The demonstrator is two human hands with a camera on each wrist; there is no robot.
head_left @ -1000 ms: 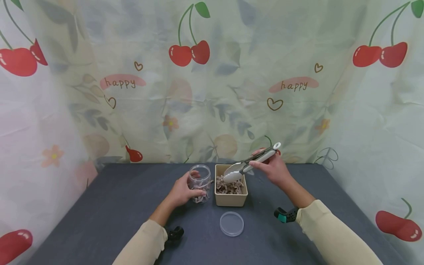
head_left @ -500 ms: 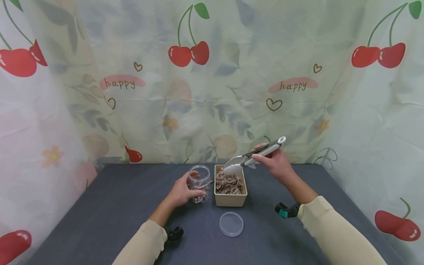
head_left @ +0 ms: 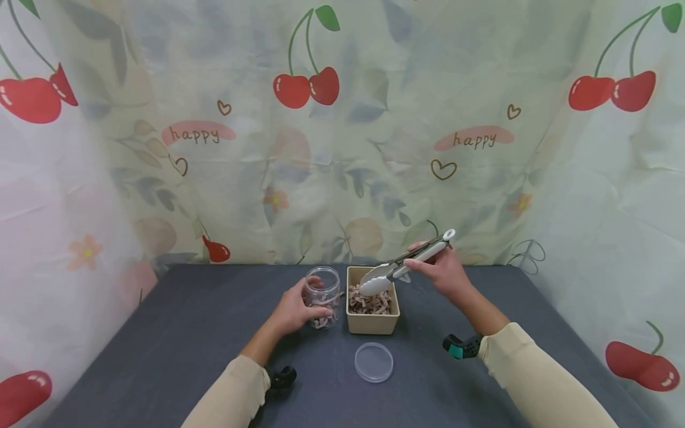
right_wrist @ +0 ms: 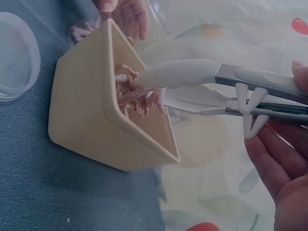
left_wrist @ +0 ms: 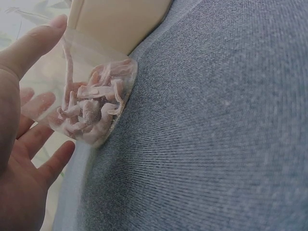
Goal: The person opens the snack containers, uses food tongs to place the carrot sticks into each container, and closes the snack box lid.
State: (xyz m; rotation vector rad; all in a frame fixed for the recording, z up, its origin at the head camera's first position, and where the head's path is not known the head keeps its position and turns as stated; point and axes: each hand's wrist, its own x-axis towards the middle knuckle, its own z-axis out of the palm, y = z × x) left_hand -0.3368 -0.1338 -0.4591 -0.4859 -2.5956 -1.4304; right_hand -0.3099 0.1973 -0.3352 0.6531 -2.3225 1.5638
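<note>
my left hand (head_left: 291, 308) is kinda half-curled round the clear jar (head_left: 323, 304), right hand (head_left: 446, 274) pinches the tongs (right_wrist: 226, 77), tips at brownish strips (head_left: 370, 304) in the tan box (head_left: 373, 324)

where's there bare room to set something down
Free: the dark blue table left of the left cream sleeve, and between the clear round lid and right sleeve. Crowded: the beige rectangular box, with the clear plastic jar beside it and grey-white tongs at its mouth.
</note>
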